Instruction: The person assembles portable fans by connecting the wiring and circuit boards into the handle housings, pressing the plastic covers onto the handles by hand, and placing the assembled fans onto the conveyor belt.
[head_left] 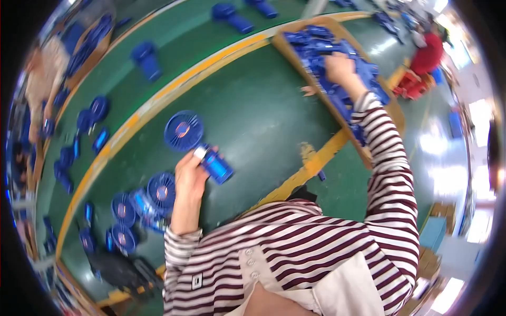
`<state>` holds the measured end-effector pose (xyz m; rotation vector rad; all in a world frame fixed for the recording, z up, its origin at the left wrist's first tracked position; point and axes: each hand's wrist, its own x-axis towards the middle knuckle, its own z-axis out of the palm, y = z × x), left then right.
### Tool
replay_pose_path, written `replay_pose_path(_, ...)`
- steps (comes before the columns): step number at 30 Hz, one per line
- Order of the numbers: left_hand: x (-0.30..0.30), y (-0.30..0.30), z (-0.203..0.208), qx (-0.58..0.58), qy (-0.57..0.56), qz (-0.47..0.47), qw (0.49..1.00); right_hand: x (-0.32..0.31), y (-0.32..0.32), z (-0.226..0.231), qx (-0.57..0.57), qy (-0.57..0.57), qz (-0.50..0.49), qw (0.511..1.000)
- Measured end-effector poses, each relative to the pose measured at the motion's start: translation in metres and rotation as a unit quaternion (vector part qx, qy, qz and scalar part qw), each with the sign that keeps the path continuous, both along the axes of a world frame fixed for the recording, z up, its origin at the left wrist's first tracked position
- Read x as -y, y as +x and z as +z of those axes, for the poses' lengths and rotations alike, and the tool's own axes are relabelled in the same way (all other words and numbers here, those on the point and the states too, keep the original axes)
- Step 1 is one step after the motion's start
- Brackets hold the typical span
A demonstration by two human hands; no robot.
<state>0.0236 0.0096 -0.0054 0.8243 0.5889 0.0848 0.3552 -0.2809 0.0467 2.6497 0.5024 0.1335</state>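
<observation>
Smooth green worktop (258, 116) with a worn yellow stripe (328, 151) near its close edge spreads before the person in a maroon-and-white striped shirt (295, 231). On the shirt's front is a small white square patch (197, 282) with dark marking, too small to read. Above the worktop, the left hand (191, 176) is curled closed around a glossy, dark-blue, block-shaped plastic body (217, 167), tilted, with a white piece at its upper end. Just beyond lies a round, blue, slatted fan head (183, 130) with a coppery centre; I cannot tell whether they join. More round-headed blue fans (161, 190) cluster beside the left wrist. Farther off, the right hand (340, 68) reaches, fingers bent, into a long brown cardboard box (287, 52) heaped with blue plastic parts (316, 34); its grip cannot be made out. Beyond, handheld blue fans (146, 60) dot a green strip (184, 37); someone in red (427, 52) is at the far right.
</observation>
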Motion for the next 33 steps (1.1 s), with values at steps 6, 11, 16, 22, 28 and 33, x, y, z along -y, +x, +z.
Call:
replay_pose_path(6,-0.003,0.006,-0.003,-0.010,0.000,-0.009,1.000,0.023,0.020,-0.003,-0.020,-0.034,0.026,0.999)
replay_pose_path(11,-0.003,0.001,-0.002,-0.033,-0.010,0.011,0.999,0.012,0.000,0.016,0.009,-0.048,-0.010,0.999)
replay_pose_path(16,-0.003,0.002,0.000,-0.031,-0.018,-0.003,0.999,-0.016,-0.064,0.041,0.087,0.168,0.156,0.970)
replay_pose_path(22,0.001,0.000,-0.001,-0.032,-0.040,-0.004,0.999,-0.088,-0.228,0.040,-0.301,0.448,0.217,0.814)
replay_pose_path(28,0.004,0.002,0.000,-0.031,-0.079,0.006,0.996,-0.124,-0.271,0.010,-0.242,0.427,0.266,0.830)
replay_pose_path(33,0.005,0.002,0.005,-0.021,-0.104,0.007,0.994,-0.150,-0.268,0.007,-0.223,0.392,0.289,0.845)
